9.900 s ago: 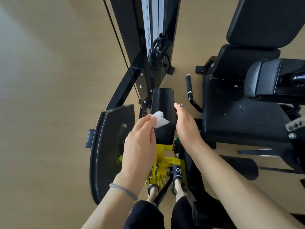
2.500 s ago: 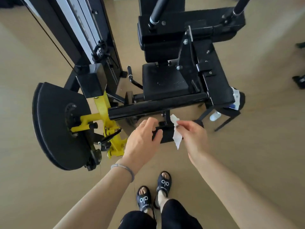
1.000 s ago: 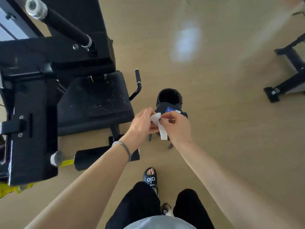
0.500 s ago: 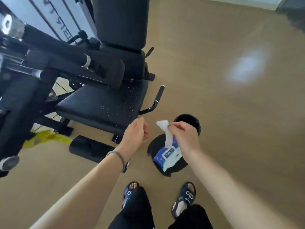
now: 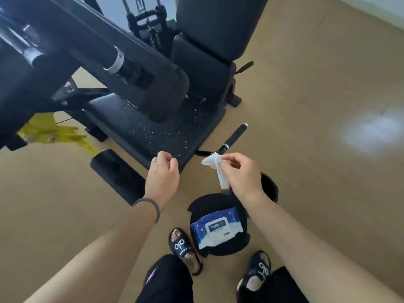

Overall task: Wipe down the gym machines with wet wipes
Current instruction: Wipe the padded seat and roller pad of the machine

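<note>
The left hand [image 5: 162, 174] hangs over the front edge of the seat with its fingers loosely curled and nothing in them, a ring on one finger and a grey hair tie [image 5: 148, 204] round the wrist. The right hand [image 5: 241, 174] is held apart from it, a little to the right at about the same height, and pinches a white wet wipe [image 5: 215, 169] between thumb and fingertips; the wipe is crumpled at the top and hangs down in a strip below the fingers, touching nothing else. At the far left, yellow metal parts [image 5: 52, 133] of the gym machine [image 5: 135, 68] show under its black frame, and a round black padded roller [image 5: 115, 171] sticks out low near the floor. The black seat [image 5: 153, 125] lies further right, its surface scattered with small white specks, with the upright back pad [image 5: 218, 25] behind it. A black side handle [image 5: 234, 136] with silver rings angles out from the seat's right side, just beyond the wipe. Below the right hand, a blue and white pack of wipes [image 5: 218, 228] lies flat on a round black lid or tray [image 5: 196, 215] on the tan floor [image 5: 328, 106], beside a black bin [image 5: 270, 189] that the right wrist partly hides. At the bottom are two feet in black slides [image 5: 183, 248] and dark trousers.
</note>
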Demonstrator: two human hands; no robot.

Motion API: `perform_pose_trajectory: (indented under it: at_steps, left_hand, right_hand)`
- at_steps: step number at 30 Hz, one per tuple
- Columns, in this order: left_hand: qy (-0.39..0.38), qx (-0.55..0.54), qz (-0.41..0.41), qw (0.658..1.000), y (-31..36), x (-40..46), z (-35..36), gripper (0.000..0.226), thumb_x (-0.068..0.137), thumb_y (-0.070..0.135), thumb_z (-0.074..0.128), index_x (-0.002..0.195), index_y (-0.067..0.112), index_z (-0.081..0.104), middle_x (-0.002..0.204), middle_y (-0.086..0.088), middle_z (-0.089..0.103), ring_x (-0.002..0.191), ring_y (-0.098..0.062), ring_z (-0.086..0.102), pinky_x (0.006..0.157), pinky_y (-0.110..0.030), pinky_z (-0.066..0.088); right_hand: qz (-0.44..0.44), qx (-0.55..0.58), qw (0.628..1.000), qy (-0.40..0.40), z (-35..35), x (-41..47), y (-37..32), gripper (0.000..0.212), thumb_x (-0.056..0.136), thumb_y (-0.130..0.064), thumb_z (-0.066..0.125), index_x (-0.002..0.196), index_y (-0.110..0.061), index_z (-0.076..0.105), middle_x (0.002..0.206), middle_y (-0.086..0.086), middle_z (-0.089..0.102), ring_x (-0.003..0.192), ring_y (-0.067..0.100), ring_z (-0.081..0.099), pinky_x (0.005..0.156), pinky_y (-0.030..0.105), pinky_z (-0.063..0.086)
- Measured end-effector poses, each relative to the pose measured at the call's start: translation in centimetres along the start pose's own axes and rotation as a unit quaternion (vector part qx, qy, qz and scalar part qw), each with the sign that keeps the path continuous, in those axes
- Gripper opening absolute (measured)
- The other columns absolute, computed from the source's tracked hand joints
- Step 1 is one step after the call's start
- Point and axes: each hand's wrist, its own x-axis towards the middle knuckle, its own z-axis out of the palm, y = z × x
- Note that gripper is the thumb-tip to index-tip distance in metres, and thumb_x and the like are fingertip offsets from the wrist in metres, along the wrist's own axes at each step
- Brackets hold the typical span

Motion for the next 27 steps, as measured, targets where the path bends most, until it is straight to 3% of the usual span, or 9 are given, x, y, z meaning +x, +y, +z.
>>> perform_pose_trajectory:
  at_steps: [4, 7, 12, 15, 17, 19, 23, 24, 27]
  left_hand:
    - [0.082, 0.08, -0.065, 0.991, -1.3, 3.0, 2.4, 0.036, 0.103, 0.031, 0.042, 0.135, 0.016, 0.044, 0.138, -0.01, 0.044, 0.125, -0.031, 0.043, 0.105, -0.045, 0.038]
    - [0.151, 0.125, -0.108, 0.975, -1.2, 5.4, 5.0, 0.041, 0.101, 0.034, 0.045, 0.136, 0.015, 0.038, 0.14, -0.015, 0.038, 0.128, -0.036, 0.037, 0.111, -0.048, 0.03]
    - [0.171, 0.307, -0.003, 0.936, -2.2, 9.8, 10.8, 0.037, 0.1, 0.033, 0.048, 0.13, 0.013, 0.042, 0.131, -0.012, 0.038, 0.126, -0.034, 0.036, 0.115, -0.048, 0.026]
    - [0.184, 0.36, -0.003, 0.915, -3.4, 13.3, 12.9, 0.028, 0.102, 0.036, 0.044, 0.118, 0.013, 0.047, 0.124, -0.011, 0.042, 0.118, -0.035, 0.041, 0.108, -0.047, 0.032]
    - [0.196, 0.376, -0.033, 0.905, -4.4, 14.7, 13.9, 0.027, 0.104, 0.04, 0.039, 0.113, 0.015, 0.046, 0.12, -0.009, 0.042, 0.115, -0.034, 0.042, 0.104, -0.047, 0.034]
    - [0.221, 0.416, -0.048, 0.881, -5.2, 15.3, 15.0, 0.026, 0.105, 0.039, 0.038, 0.111, 0.016, 0.047, 0.12, -0.008, 0.044, 0.115, -0.033, 0.042, 0.102, -0.048, 0.036]
    - [0.249, 0.457, -0.049, 0.852, -5.1, 15.4, 15.6, 0.024, 0.104, 0.033, 0.039, 0.112, 0.014, 0.051, 0.122, -0.01, 0.05, 0.117, -0.034, 0.046, 0.099, -0.049, 0.037]
    - [0.247, 0.464, -0.051, 0.849, -5.1, 15.4, 15.6, 0.025, 0.105, 0.033, 0.038, 0.113, 0.014, 0.051, 0.123, -0.01, 0.05, 0.118, -0.034, 0.046, 0.099, -0.049, 0.037]
    - [0.236, 0.469, -0.059, 0.849, -5.0, 15.2, 15.6, 0.028, 0.105, 0.034, 0.035, 0.117, 0.013, 0.051, 0.124, -0.01, 0.049, 0.119, -0.034, 0.045, 0.1, -0.048, 0.038]
  right_hand:
    - [-0.077, -0.064, 0.994, -0.053, 1.6, 6.1, 1.0, 0.015, 0.098, -0.021, 0.057, 0.101, -0.027, 0.07, 0.097, -0.012, 0.068, 0.088, 0.003, 0.062, 0.063, 0.005, 0.042]
    - [-0.151, -0.104, 0.978, -0.099, 3.1, 11.8, 1.9, 0.019, 0.099, -0.017, 0.053, 0.107, -0.021, 0.07, 0.103, -0.006, 0.067, 0.09, 0.007, 0.06, 0.07, 0.008, 0.04]
    - [-0.297, -0.155, 0.931, -0.143, 7.7, 20.4, 4.5, 0.019, 0.099, -0.006, 0.057, 0.11, -0.004, 0.072, 0.109, 0.008, 0.066, 0.099, 0.02, 0.062, 0.086, 0.017, 0.044]
    - [-0.398, -0.213, 0.861, -0.233, 11.2, 23.6, 6.6, 0.021, 0.098, -0.01, 0.055, 0.109, -0.003, 0.072, 0.113, 0.011, 0.067, 0.102, 0.027, 0.062, 0.093, 0.034, 0.052]
    - [-0.469, -0.259, 0.794, -0.287, 12.8, 24.7, 8.3, 0.027, 0.098, -0.013, 0.055, 0.116, 0.0, 0.071, 0.124, 0.015, 0.067, 0.117, 0.032, 0.061, 0.11, 0.044, 0.045]
    - [-0.527, -0.291, 0.743, -0.291, 13.2, 25.6, 9.9, 0.039, 0.101, -0.017, 0.049, 0.13, 0.004, 0.063, 0.138, 0.019, 0.061, 0.133, 0.032, 0.053, 0.121, 0.035, 0.025]
    - [-0.589, -0.393, 0.637, -0.303, 12.7, 27.1, 11.2, 0.059, 0.105, -0.031, 0.02, 0.149, 0.001, 0.043, 0.156, 0.019, 0.041, 0.149, 0.028, 0.034, 0.125, 0.039, 0.023]
    - [-0.571, -0.408, 0.639, -0.316, 12.4, 27.9, 11.1, 0.061, 0.105, -0.034, 0.017, 0.152, -0.001, 0.038, 0.159, 0.017, 0.036, 0.151, 0.026, 0.029, 0.126, 0.04, 0.021]
    - [-0.463, -0.436, 0.711, -0.301, 10.8, 32.3, 10.8, 0.065, 0.107, -0.043, 0.011, 0.157, -0.006, 0.027, 0.166, 0.013, 0.023, 0.155, 0.023, 0.018, 0.127, 0.038, 0.014]
